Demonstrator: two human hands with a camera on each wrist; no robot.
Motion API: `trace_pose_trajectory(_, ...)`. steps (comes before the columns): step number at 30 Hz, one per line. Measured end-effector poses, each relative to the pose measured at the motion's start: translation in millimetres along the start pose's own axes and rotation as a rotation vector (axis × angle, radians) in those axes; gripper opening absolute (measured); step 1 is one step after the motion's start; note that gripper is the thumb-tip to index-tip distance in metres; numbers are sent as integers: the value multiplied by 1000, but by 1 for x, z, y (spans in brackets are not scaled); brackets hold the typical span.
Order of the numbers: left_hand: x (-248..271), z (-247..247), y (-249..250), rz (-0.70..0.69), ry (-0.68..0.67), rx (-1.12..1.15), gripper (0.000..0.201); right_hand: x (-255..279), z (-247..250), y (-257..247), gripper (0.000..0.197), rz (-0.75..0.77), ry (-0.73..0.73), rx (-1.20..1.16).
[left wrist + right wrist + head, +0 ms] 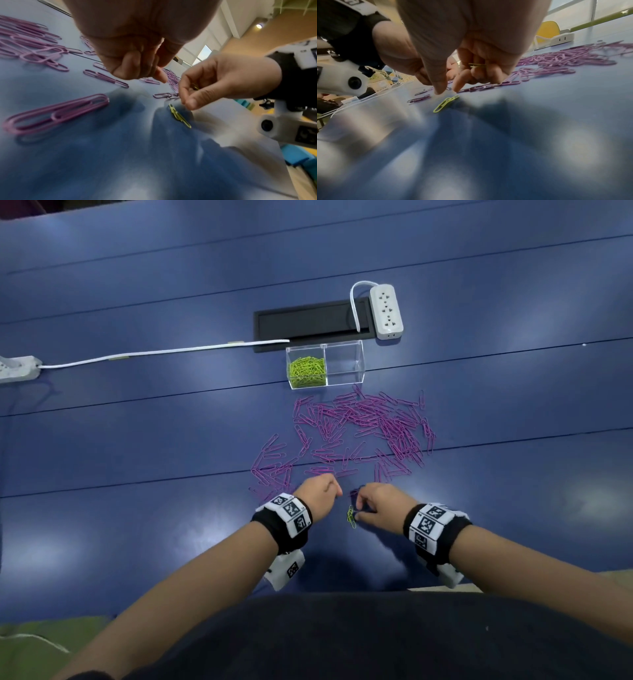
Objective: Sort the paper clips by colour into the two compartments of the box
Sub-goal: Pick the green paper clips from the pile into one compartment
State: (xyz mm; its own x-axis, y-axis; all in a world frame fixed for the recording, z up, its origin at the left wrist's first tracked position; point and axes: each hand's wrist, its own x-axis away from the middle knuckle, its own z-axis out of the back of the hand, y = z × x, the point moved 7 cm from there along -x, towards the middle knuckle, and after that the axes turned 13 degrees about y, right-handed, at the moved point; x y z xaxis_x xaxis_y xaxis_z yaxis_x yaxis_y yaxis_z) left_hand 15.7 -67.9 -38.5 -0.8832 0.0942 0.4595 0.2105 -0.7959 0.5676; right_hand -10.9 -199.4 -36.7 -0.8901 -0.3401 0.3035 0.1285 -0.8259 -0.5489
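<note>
A clear two-compartment box [325, 347] stands on the blue table; its left compartment holds several green clips [306, 371], and its right compartment [345, 364] shows none. Purple clips [359, 422] lie scattered between the box and my hands. My right hand [447, 89] keeps a green clip [476, 65] in its curled fingers, while its thumb and forefinger hang just above more green clips on the table [446, 103] [351, 515]. Just left of it, my left hand [154, 75] hovers with curled fingers and nothing visible in them.
A white power strip [386, 311] and a black cable slot [308, 323] lie behind the box. A white cable [154, 354] runs left to a second power strip [17, 368]. The table edge is close to my body.
</note>
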Motion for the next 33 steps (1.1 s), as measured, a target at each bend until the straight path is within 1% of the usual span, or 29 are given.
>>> trace_pose_trajectory(3,5,-12,-1,-35,-13,-137,15,-2,-12,-5,25,-81,-4,75)
trace_pose_trajectory(6,8,-14,2,-109,-11,-185,9,-4,-18,-8,19,-129,-24,102)
trace_pose_trajectory(10,10,-14,10,-229,-47,-232,22,-1,-20,5,14,-220,-33,39)
trace_pose_trajectory(12,11,-18,12,-288,-73,-257,25,1,-16,7,10,-207,-14,33)
trace_pose_trajectory(14,11,-22,10,-314,-94,-287,24,3,-10,9,16,-187,21,45)
trace_pose_trajectory(16,11,-26,5,-312,-105,-313,25,4,-5,12,20,-178,53,48)
trace_pose_trajectory(20,11,-30,1,-317,-100,-328,28,4,-4,14,15,-210,50,27)
trace_pose_trajectory(24,10,-33,4,-301,-97,-352,23,2,-6,13,16,-238,56,26)
trace_pose_trajectory(26,9,-35,5,-293,-110,-367,18,2,-9,9,18,-200,57,64)
trace_pose_trajectory(27,10,-36,6,-293,-117,-376,18,2,-10,5,18,-157,73,78)
trace_pose_trajectory(30,10,-37,8,-294,-130,-391,22,-2,-18,2,16,-76,45,94)
trace_pose_trajectory(32,11,-38,9,-285,-138,-400,26,-5,-10,4,16,-89,62,92)
trace_pose_trajectory(33,10,-39,9,-280,-139,-405,27,-6,-6,8,19,-120,60,49)
